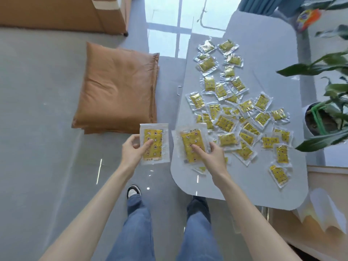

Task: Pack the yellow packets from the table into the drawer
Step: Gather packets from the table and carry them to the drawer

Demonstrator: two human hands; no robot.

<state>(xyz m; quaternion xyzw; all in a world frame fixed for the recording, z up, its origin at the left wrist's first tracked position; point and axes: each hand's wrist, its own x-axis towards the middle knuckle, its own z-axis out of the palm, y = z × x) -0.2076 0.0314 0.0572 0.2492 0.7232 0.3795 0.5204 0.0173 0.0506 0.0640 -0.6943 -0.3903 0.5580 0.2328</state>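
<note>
At the near corner of the bench (263,53) the person stands with a packet in each hand. The left grip (134,149) pinches the left-hand packet (156,136) by its lower left side, thumb on the printed face and fingers behind, and holds it off the bench, above the floor. The right grip (209,155) pinches the right-hand packet (190,140), forefinger laid along the yellow face and thumb at the right edge. That one sits over the bench's corner, and I can't tell whether it is lifted or resting, or whether more than one is pinched there.

The loose packets (225,123) lie scattered and overlapping across the bench, dozens of them, well away from any drawer I can see. A small handle (179,90) shows on the bench's side edge, perhaps the drawer front, closed if so.

These look light and floppy: a yellow pad sealed in clear, glossy film with a wide flat border. I'd expect the film to be slick, so stacked ones will likely slide. A pinch across the padded middle looks surer than one at the thin border, and gathering a few flat at a time should hold better than grabbing a heap.
</note>
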